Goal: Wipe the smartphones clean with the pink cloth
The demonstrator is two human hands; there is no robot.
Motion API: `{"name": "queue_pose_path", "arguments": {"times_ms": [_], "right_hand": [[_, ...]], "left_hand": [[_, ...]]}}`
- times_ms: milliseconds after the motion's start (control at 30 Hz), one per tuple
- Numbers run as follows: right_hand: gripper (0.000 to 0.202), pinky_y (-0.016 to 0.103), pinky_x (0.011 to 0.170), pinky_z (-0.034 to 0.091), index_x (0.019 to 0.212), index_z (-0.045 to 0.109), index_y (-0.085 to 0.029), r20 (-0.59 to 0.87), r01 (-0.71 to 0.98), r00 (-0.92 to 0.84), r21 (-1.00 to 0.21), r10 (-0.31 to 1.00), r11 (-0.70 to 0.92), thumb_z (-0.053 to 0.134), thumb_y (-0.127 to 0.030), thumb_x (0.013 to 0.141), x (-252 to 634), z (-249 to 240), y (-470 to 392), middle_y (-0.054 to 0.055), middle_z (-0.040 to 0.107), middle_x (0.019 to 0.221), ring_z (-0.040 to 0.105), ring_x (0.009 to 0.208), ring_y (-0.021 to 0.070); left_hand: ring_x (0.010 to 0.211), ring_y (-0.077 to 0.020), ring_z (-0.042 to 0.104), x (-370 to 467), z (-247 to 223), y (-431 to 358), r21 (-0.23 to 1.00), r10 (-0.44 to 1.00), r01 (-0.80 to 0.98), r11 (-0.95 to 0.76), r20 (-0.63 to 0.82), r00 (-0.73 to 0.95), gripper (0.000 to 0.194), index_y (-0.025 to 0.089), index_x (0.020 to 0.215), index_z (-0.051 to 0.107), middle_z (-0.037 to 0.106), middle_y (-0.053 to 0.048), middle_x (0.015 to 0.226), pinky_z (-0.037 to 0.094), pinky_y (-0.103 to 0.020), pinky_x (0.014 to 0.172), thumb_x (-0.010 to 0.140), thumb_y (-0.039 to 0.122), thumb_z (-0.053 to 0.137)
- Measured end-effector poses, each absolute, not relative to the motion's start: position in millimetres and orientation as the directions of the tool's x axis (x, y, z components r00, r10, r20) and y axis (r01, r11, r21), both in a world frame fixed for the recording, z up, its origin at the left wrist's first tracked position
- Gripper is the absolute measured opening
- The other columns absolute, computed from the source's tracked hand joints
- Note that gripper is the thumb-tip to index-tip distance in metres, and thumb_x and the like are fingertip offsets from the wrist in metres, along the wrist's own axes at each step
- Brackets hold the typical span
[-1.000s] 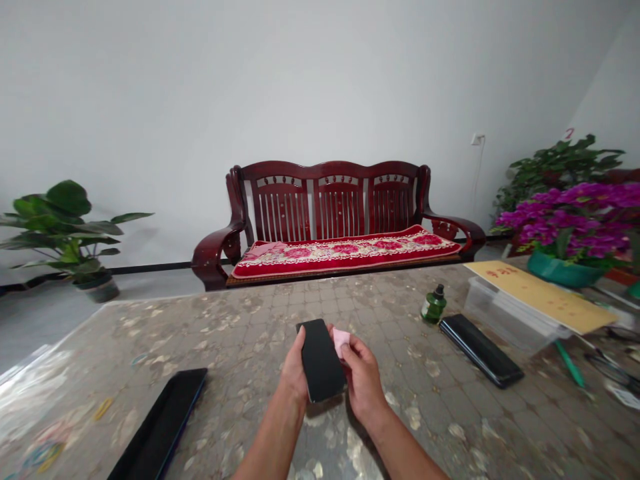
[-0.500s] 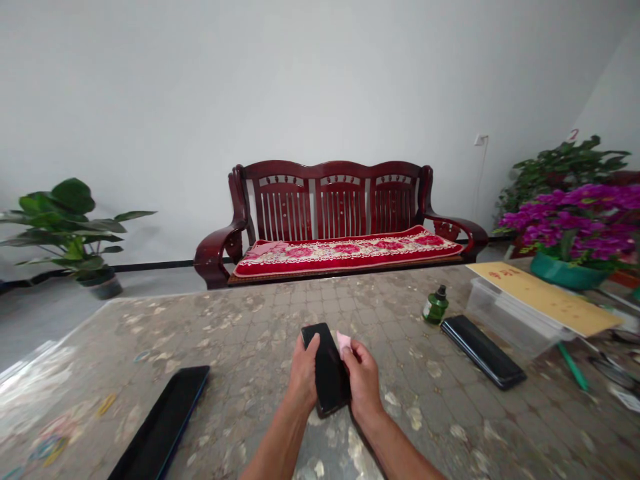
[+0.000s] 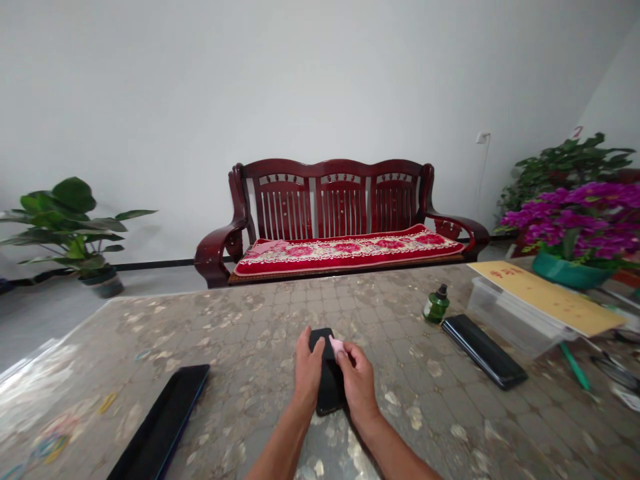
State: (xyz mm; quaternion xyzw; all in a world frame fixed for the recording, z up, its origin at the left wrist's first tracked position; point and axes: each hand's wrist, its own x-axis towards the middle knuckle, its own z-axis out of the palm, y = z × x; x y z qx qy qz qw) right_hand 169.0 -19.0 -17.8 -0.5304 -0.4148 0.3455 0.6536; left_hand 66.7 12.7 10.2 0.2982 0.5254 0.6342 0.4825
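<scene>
A black phone (image 3: 329, 383) with a dark screen is at the front middle of the patterned table. My left hand (image 3: 307, 367) grips its left side, with the thumb over the upper part of the screen. Between the thumb and fingers of my right hand (image 3: 357, 377) is a small pink cloth (image 3: 337, 345), which lies over the phone's upper right part. The fingers of my right hand are closed around the cloth, and the hand covers part of the phone's right edge.
A black tablet (image 3: 163, 420) lies at the left, near rubber bands (image 3: 107, 403). To the right are a green bottle (image 3: 437, 304), a black case (image 3: 483, 351), a clear plastic box (image 3: 515, 323) under a yellow sheet (image 3: 545, 297), a green pen (image 3: 575, 365) and purple flowers (image 3: 580, 220).
My right hand has moved the pink cloth left, from the phone's right edge to over its upper part. The fingers of my left hand have shifted up a little, and the phone is slightly more upright in view.
</scene>
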Motion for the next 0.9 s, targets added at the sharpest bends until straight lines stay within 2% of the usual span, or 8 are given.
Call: {"name": "queue_pose_path", "arguments": {"times_ms": [100, 267, 533, 633, 733, 833, 900], "right_hand": [[0.029, 0.032, 0.083, 0.05, 0.092, 0.076, -0.019, 0.222, 0.03, 0.412, -0.973, 0.884, 0.23, 0.065, -0.042, 0.079, 168.9, -17.3, -19.4, 0.006, 0.073, 0.09, 0.065, 0.088, 0.0233], [0.028, 0.032, 0.083, 0.05, 0.093, 0.076, -0.019, 0.248, 0.063, 0.371, -0.968, 0.895, 0.243, 0.063, -0.042, 0.083, 168.0, -13.6, -22.0, 0.006, 0.072, 0.091, 0.065, 0.089, 0.0232], [0.03, 0.031, 0.08, 0.051, 0.091, 0.076, -0.02, 0.305, 0.105, 0.339, -0.952, 0.89, 0.286, 0.063, -0.047, 0.086, 165.2, -9.7, -24.5, 0.005, 0.071, 0.089, 0.065, 0.086, 0.0215], [0.03, 0.03, 0.079, 0.051, 0.089, 0.076, -0.021, 0.308, 0.113, 0.317, -0.951, 0.897, 0.287, 0.064, -0.048, 0.086, 165.2, -8.0, -24.7, 0.005, 0.071, 0.087, 0.064, 0.085, 0.0211], [0.029, 0.029, 0.079, 0.05, 0.089, 0.076, -0.021, 0.31, 0.113, 0.292, -0.951, 0.905, 0.289, 0.064, -0.046, 0.087, 165.5, -7.1, -25.2, 0.004, 0.07, 0.086, 0.064, 0.085, 0.0203], [0.026, 0.029, 0.077, 0.05, 0.089, 0.076, -0.021, 0.319, 0.112, 0.271, -0.948, 0.908, 0.299, 0.064, -0.043, 0.087, 164.6, -6.5, -26.7, 0.003, 0.069, 0.085, 0.064, 0.083, 0.0199], [0.023, 0.029, 0.075, 0.05, 0.088, 0.076, -0.022, 0.325, 0.116, 0.244, -0.945, 0.914, 0.305, 0.064, -0.042, 0.087, 163.5, -5.7, -27.9, 0.003, 0.068, 0.084, 0.064, 0.081, 0.0198]], "left_hand": [[0.144, -0.0294, 0.032, 67.0, 10.1, 13.2, 0.962, 0.933, -0.272, -0.034, -0.067, -0.354, 0.032, 0.021, 0.098, 0.067, 0.058, -0.012, 0.133, 0.025, -0.039, 0.118, 0.07, 0.008, 0.074], [0.142, -0.0278, 0.036, 67.0, 8.7, 13.9, 0.979, 0.951, -0.201, -0.041, -0.024, -0.308, 0.033, 0.022, 0.102, 0.069, 0.06, -0.01, 0.131, 0.014, -0.041, 0.121, 0.072, 0.009, 0.072], [0.139, -0.0291, 0.041, 67.1, 5.7, 13.8, 0.961, 0.953, -0.266, -0.081, -0.003, -0.303, 0.023, 0.02, 0.092, 0.071, 0.067, -0.012, 0.119, 0.031, -0.039, 0.115, 0.073, 0.008, 0.07], [0.142, -0.0282, 0.036, 66.9, 4.1, 14.7, 0.962, 0.959, -0.268, -0.06, -0.018, -0.282, 0.023, 0.023, 0.093, 0.072, 0.067, -0.01, 0.12, 0.027, -0.041, 0.117, 0.075, 0.009, 0.068], [0.146, -0.0259, 0.03, 67.1, 2.2, 14.4, 0.982, 0.966, -0.182, -0.045, -0.004, -0.26, 0.024, 0.025, 0.098, 0.071, 0.065, -0.007, 0.126, 0.017, -0.042, 0.12, 0.078, 0.012, 0.066], [0.144, -0.0253, 0.033, 67.2, 0.9, 12.0, 0.995, 0.975, -0.079, -0.063, 0.045, -0.218, 0.025, 0.025, 0.103, 0.071, 0.064, -0.007, 0.13, 0.012, -0.041, 0.121, 0.081, 0.016, 0.065], [0.141, -0.0259, 0.037, 66.8, 0.6, 10.1, 0.996, 0.979, -0.049, -0.069, 0.058, -0.194, 0.025, 0.026, 0.106, 0.07, 0.065, -0.007, 0.129, 0.014, -0.042, 0.121, 0.083, 0.019, 0.064]]}}
